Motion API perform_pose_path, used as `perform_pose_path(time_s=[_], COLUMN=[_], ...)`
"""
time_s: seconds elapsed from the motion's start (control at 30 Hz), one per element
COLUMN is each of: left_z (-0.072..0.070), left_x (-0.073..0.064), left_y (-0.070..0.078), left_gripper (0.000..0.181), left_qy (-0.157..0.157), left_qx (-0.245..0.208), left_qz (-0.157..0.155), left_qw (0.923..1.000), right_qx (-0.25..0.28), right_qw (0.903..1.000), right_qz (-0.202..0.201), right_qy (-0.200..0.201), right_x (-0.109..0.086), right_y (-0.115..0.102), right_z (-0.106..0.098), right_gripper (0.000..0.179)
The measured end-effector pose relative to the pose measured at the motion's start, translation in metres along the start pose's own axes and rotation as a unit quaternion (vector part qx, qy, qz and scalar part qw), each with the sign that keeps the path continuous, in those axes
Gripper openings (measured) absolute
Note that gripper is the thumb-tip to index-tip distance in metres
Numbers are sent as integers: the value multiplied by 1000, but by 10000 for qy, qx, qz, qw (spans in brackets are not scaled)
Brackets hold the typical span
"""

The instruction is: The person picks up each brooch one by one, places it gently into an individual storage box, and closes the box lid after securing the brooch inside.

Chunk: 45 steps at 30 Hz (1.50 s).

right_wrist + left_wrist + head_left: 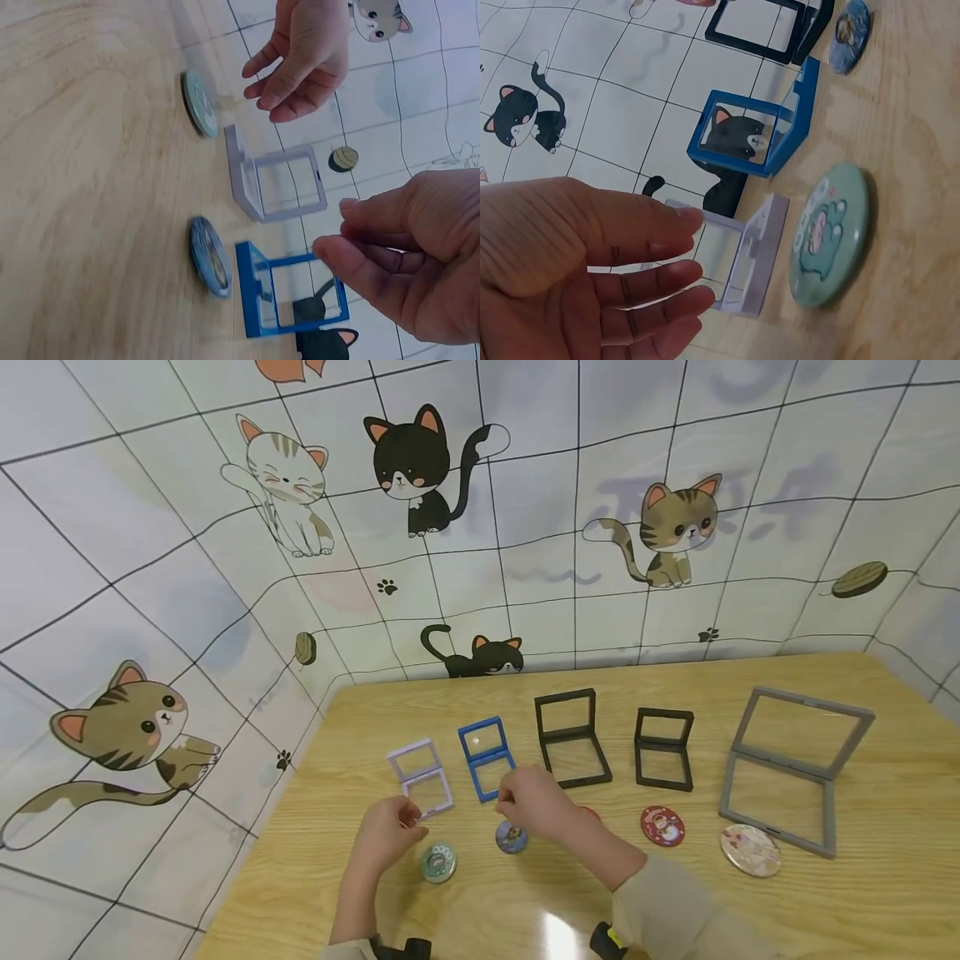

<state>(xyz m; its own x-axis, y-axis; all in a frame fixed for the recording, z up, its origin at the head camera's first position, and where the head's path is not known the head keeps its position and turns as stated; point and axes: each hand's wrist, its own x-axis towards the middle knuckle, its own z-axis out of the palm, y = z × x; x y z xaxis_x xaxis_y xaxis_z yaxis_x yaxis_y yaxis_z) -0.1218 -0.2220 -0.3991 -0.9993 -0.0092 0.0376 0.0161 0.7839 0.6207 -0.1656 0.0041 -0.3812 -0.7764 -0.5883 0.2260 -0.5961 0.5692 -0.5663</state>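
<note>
My left hand (388, 833) hovers beside an unfolded lilac display frame (422, 775), its fingers loosely bent and holding nothing. Just right of that hand lies a round green badge (439, 862) with a cartoon figure. My right hand (534, 800) is over the near edge of an unfolded blue display frame (489, 755). In the right wrist view its thumb and forefinger stand apart, with nothing between them. A round blue badge (512, 837) lies on the table in front of the blue frame. Both frames have clear windows, seen edge-on in the left wrist view.
Farther right stand a black frame (567, 735), a smaller black frame (663, 744) and a large grey frame (783, 764), all unfolded. Before them lie a red badge (589, 812) partly behind my right forearm, another red badge (662, 826) and a cream badge (751, 850). Cat-print cloth hangs behind the wooden table.
</note>
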Motion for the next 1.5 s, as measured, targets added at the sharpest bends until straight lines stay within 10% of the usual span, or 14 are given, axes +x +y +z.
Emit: perform_pose_path(time_s=[0.37,0.57,1.5], left_z=[4,10,21], left_x=[-13,-18,-25], left_y=[-10,-13,-18], left_gripper=[16,20,22], left_qy=[-308,-736,-535], left_qx=[-558,-649,-820], left_qz=[-644,-959,-971], left_qw=[9959,9905,9904], right_qx=[-83,211,387], right_qw=[9968,9931,9899], right_qz=[63,637,1062], right_qy=[-796,-963,-852], right_x=[9,10,14], right_y=[-20,-28,-31], right_z=[43,69,92], right_gripper=[13,38,22])
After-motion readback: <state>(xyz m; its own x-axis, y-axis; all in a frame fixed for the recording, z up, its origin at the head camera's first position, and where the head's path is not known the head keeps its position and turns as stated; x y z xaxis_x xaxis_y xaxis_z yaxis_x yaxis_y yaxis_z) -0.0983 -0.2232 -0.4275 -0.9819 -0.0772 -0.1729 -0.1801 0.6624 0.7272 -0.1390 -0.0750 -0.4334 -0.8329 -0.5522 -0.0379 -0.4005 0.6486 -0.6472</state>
